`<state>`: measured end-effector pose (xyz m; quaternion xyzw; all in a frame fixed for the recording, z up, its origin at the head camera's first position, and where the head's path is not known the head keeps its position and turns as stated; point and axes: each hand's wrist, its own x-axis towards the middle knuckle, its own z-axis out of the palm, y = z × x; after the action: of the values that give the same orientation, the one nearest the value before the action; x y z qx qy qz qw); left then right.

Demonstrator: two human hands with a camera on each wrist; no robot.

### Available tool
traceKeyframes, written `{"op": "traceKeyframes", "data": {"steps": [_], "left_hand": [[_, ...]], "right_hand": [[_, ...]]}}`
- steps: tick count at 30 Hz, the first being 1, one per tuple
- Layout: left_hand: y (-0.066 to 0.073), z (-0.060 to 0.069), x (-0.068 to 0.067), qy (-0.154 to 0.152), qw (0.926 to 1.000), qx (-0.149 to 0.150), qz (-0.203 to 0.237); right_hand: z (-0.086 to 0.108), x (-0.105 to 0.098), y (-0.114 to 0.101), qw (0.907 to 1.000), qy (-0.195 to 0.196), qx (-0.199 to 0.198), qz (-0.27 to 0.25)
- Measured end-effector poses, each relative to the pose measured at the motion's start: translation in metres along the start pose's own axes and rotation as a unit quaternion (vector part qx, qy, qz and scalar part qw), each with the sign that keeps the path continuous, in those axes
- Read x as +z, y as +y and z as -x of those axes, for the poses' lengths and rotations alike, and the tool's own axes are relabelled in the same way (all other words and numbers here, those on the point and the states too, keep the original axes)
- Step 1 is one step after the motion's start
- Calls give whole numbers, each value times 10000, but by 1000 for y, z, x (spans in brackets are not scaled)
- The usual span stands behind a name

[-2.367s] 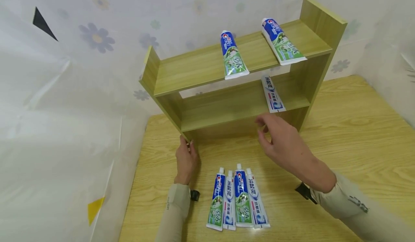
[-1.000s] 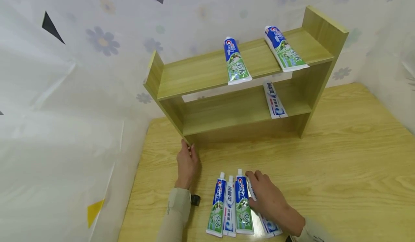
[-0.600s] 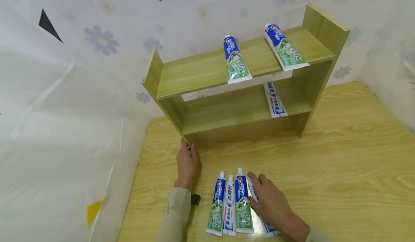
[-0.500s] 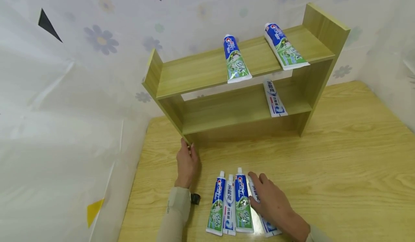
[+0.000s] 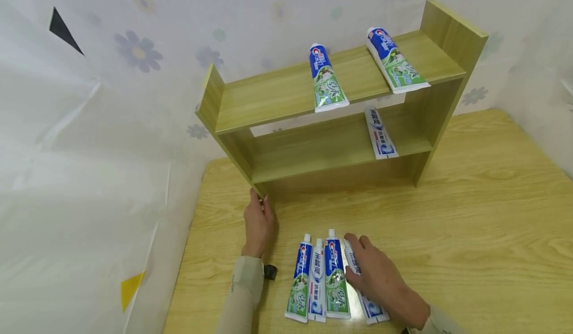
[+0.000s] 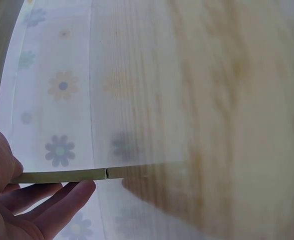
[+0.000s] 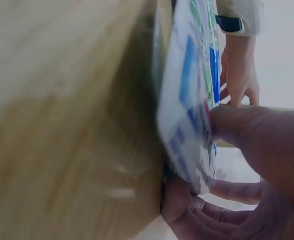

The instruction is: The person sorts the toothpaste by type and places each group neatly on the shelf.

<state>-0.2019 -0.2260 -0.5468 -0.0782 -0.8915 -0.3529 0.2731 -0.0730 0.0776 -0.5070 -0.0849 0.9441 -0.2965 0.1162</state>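
Shelf unit (image 5: pixel 264 100) holds two Crest toothpaste tubes (image 5: pixel 329 82), one white tube (image 5: pixel 380 134); three more tubes (image 5: pixel 317 284) on table (image 5: pixel 474 214). Right hand (image 5: pixel 380 278) pinches fourth tube (image 5: pixel 372 309), left hand (image 5: pixel 258 227) grips side panel (image 5: pixel 241 152).

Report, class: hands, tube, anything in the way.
Left hand gripping shelf's left upright. Right hand gripping front row's rightmost tube. Possible snag: Crest tube close on its left.
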Motion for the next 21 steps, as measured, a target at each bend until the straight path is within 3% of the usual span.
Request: {"op": "traceKeyframes", "data": {"steps": [2,5,7,10,16,21], "left_hand": [[3,-1,-1,-29,10000,-35,-27],[22,-4,-9,-180,9995,-241,-12],[27,-5,-11,-279,9988,-394,-43],[29,-5,-11,-310,9984,-465,-16],[20,-2,-7,-39,9999,-152,28],[19,-2,-9,-154,9995,-262,52]], "right_hand": [[-2,-4,1,9999,69,-16,-96],[-3,-10,2,9996,172,-54,-213],[-4,-14,3,9994,214,-69,-269],[-6,-20,2,9990,279,-114,-328],[-8,-37,-4,9985,402,-228,-286],[-12,-54,-11,9967,669,-393,-232]]}}
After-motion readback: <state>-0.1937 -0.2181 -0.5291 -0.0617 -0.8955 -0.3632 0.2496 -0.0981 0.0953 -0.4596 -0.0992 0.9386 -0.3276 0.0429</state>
